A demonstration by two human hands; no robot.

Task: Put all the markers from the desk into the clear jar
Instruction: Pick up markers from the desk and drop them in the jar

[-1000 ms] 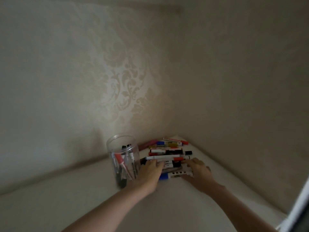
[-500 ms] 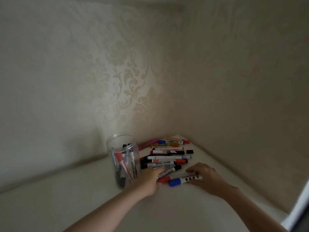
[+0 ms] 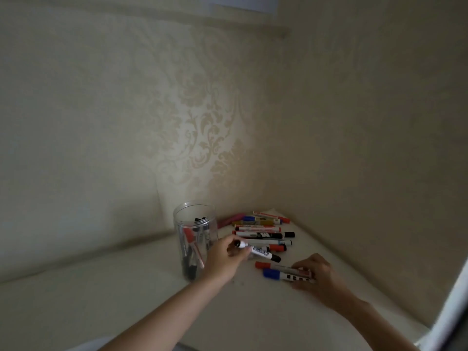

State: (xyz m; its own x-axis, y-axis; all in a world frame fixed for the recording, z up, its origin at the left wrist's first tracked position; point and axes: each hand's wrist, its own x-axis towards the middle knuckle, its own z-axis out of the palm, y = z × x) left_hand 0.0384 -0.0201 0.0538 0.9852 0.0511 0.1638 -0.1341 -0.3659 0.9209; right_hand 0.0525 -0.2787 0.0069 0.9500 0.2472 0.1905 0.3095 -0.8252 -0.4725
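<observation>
A: Left side first; what stands there?
B: Clear jar, upright on the pale desk, near the corner of the patterned wall; several markers already stand inside it, one red-capped, the others dark.
A: Left hand?
B: Left hand just right of the jar; its fingers curl round one end of a black-capped marker, which slants down to the right with its far end low by the pile.
A: Loose markers?
B: A pile of markers lies flat behind the hands, in rows reaching toward the corner; red, blue, black and yellowish caps visible.
A: Right hand?
B: Right hand lies low on the desk, fingers bent over the ends of a blue-capped marker and a red-capped marker lying side by side.
</observation>
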